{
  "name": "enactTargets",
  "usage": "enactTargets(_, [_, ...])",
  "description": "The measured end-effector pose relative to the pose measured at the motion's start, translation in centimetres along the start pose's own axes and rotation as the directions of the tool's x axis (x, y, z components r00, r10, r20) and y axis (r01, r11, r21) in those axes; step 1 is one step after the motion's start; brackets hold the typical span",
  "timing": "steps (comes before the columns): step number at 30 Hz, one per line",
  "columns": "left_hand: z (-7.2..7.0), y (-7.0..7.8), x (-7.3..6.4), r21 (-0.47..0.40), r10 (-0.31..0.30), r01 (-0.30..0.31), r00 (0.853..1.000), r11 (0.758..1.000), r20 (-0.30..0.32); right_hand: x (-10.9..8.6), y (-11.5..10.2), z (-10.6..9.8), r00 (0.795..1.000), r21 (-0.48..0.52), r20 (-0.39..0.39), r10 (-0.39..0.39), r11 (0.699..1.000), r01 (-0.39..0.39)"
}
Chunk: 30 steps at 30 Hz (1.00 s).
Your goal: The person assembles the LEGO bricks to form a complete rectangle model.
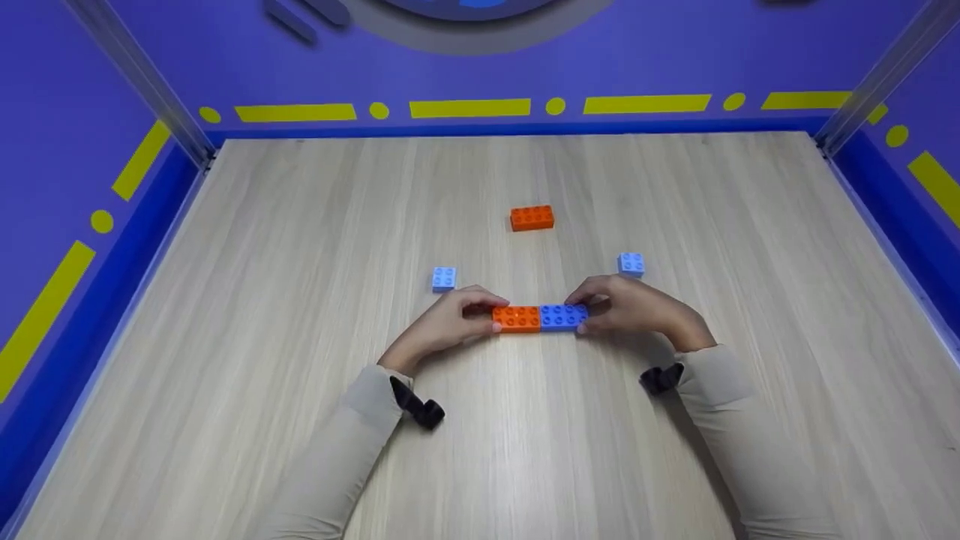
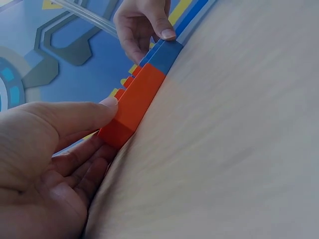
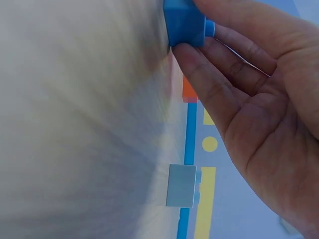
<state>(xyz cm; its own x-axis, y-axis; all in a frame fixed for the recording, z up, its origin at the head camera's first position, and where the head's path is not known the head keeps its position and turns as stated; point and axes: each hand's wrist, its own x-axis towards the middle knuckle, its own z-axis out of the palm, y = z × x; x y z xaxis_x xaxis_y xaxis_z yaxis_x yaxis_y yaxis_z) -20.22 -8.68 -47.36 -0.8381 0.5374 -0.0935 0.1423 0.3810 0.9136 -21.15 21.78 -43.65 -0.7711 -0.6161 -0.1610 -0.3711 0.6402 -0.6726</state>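
Observation:
An orange building brick and a blue building brick lie end to end on the table, their short faces meeting. My left hand pinches the outer end of the orange one between thumb and fingers, which the left wrist view shows close up at the orange brick. At the opposite end, my right hand pinches the blue one, thumb on the near side and fingers on the far side. In the right wrist view the blue brick sits between thumb and fingertips.
Beyond the hands lies a second orange brick. A small light blue brick sits just past the left hand, and another light blue brick just past the right. Blue-purple walls border the wooden table.

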Motion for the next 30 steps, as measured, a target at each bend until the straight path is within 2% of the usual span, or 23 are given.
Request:
enactTargets(4, [0.14, 0.02, 0.02, -0.002, -0.007, 0.007, 1.0, 1.0, -0.001, -0.02, 0.05, -0.04, 1.0, 0.004, 0.008, 0.007, 1.0, -0.007])
enactTargets(17, [0.08, -0.23, -0.07, 0.034, 0.029, -0.029, 0.999, 0.999, -0.015, 0.22, -0.25, -0.23, 1.0, 0.002, 0.019, 0.014, 1.0, -0.014])
enactTargets(30, [0.03, -0.16, -0.11, 0.036, 0.016, -0.016, 1.0, 0.999, -0.021, 0.23, 0.03, -0.22, 1.0, 0.009, 0.015, 0.011, 1.0, -0.011])
